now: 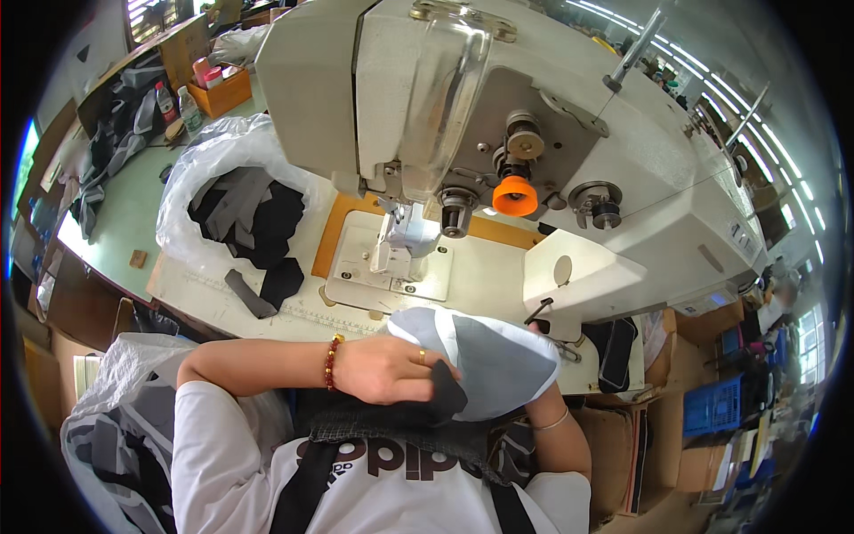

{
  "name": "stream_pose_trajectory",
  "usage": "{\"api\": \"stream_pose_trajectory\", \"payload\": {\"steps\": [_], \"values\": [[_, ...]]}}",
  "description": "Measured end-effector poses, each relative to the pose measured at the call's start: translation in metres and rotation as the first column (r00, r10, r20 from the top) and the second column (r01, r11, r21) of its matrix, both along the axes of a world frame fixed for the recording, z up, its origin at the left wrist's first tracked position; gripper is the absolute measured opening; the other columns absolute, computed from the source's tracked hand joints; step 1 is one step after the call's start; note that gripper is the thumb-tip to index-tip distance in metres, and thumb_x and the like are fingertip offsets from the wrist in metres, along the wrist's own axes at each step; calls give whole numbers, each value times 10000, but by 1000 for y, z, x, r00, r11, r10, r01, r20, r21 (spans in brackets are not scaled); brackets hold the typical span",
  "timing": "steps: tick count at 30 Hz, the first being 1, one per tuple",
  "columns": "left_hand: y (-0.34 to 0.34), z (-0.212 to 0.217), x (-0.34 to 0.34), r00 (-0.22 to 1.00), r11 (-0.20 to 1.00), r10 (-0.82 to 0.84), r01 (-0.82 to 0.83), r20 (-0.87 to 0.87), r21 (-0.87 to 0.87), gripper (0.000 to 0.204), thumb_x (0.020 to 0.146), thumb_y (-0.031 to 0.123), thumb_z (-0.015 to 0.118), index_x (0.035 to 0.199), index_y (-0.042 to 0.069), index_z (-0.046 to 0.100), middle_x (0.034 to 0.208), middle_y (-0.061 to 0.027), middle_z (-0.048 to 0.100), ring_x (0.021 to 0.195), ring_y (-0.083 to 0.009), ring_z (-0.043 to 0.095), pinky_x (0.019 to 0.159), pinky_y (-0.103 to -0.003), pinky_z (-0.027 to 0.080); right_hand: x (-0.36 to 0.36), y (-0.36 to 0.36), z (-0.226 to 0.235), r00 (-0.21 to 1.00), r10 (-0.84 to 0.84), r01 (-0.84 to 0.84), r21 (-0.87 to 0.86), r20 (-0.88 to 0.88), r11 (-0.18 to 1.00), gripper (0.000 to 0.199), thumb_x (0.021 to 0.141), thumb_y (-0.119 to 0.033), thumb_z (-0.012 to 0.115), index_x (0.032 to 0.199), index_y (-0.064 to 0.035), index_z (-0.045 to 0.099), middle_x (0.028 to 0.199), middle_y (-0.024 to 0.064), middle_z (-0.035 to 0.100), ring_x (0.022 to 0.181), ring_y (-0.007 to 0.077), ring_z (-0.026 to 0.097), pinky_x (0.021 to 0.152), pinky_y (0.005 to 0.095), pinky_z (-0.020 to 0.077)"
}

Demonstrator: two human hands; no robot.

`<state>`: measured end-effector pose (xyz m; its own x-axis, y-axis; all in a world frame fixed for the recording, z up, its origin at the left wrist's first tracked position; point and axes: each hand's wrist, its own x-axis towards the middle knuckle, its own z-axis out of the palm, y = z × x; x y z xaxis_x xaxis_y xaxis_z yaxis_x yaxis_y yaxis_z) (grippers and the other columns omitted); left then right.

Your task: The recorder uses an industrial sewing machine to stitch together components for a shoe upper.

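Note:
My left hand (378, 369) is closed, its fingers curled round the edge of a black fabric piece (447, 398) in front of my chest. Right beside it, a curved grey-and-white fabric piece (489, 356) is held up at the table's front edge. My right hand (535, 329) grips that piece from behind; only a bit of it shows above the far edge, and most of the fingers are hidden. Beyond both hands stands a large sewing machine (391, 254), its needle area over a metal plate. Neither fabric piece lies under the needle.
A clear plastic bag (182, 214) of black and grey cut pieces stands left of the machine, with loose pieces (271, 287) before it. Another bag (116, 400) of scraps is at my left. Bottles (189, 109) and an orange box (227, 92) stand farther back. A blue crate (712, 405) is at right.

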<state>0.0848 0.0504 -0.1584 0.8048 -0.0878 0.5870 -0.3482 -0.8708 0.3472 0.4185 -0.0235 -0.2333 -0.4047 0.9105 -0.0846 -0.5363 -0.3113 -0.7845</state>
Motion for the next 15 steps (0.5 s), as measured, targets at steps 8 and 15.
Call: {"api": "stream_pose_trajectory", "payload": {"steps": [8,15], "values": [[26,1,8,992,902,127,-121,-13,-414,202,986,-5,616,1187,-2,602,1313,-228,671,1168,-400,674,999,-450,545,-20,-6,81,789,-576,439,459,213,772,783,804,-110,660,1534,58,432,1398,189,632,1203,254,671,1069,338,512],[39,-11,27,795,449,607,-361,-17,-817,160,1019,-4,644,1178,-19,632,978,-46,721,900,-64,641,776,-266,559,-42,80,124,-297,-772,-224,745,562,628,454,928,48,618,1377,36,560,1278,183,685,1127,365,668,976,442,543]]}}
